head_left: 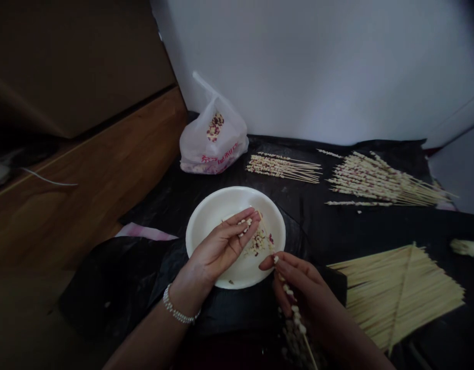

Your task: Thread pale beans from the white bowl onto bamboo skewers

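My left hand (225, 244) is cupped, palm up, over a white bowl (200, 210), with several small pale kernels (244, 224) lying among its fingers. They look like corn kernels. A thin wooden skewer (309, 349) is gripped in my right hand (298, 280), just right of the bowl. White and purple kernels (289, 294) are threaded along the skewer, and one sits at my right fingertips. The skewer's bare upper end slants up to near my left fingertips. Loose white and purple kernels (258, 244) lie in the bowl, partly hidden by my left hand.
Behind the bowl stands a white plastic bag (213, 139) of kernels. Two piles of filled skewers, a smaller one (283, 168) and a larger one (367, 180), lie on black plastic sheeting (298, 205). Bare skewers (398, 293) are spread at right. A white wall (317, 67) rises behind.
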A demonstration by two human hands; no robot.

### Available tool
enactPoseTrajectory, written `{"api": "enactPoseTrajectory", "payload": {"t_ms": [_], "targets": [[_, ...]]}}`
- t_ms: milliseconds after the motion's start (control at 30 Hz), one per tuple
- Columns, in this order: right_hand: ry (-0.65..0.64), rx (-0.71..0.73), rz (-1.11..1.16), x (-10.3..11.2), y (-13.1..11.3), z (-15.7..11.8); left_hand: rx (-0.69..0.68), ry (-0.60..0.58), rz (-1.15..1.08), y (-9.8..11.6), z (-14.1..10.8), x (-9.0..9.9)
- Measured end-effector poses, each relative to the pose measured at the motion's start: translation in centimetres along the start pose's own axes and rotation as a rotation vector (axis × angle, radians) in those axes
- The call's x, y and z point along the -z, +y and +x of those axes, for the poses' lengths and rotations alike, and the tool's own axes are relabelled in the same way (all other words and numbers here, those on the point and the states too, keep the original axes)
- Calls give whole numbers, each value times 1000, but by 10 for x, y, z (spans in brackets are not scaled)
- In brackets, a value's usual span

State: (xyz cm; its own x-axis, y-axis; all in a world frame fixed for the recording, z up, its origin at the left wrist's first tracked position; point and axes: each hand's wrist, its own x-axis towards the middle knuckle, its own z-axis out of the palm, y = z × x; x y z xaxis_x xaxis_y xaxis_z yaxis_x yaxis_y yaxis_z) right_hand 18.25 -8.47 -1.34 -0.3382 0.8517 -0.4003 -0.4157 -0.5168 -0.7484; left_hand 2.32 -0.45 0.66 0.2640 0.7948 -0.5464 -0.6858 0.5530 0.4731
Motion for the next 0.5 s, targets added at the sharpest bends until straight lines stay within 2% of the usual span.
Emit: {"api": "enactPoseTrajectory", "payload": {"t_ms": [333, 500], "targets": [[-65, -29, -29, -4, -4, -5, -20, 87, -59, 1, 0, -3], [-12, 12, -12, -5, -7, -4, -51, 100, -42, 1, -2, -3]]}}
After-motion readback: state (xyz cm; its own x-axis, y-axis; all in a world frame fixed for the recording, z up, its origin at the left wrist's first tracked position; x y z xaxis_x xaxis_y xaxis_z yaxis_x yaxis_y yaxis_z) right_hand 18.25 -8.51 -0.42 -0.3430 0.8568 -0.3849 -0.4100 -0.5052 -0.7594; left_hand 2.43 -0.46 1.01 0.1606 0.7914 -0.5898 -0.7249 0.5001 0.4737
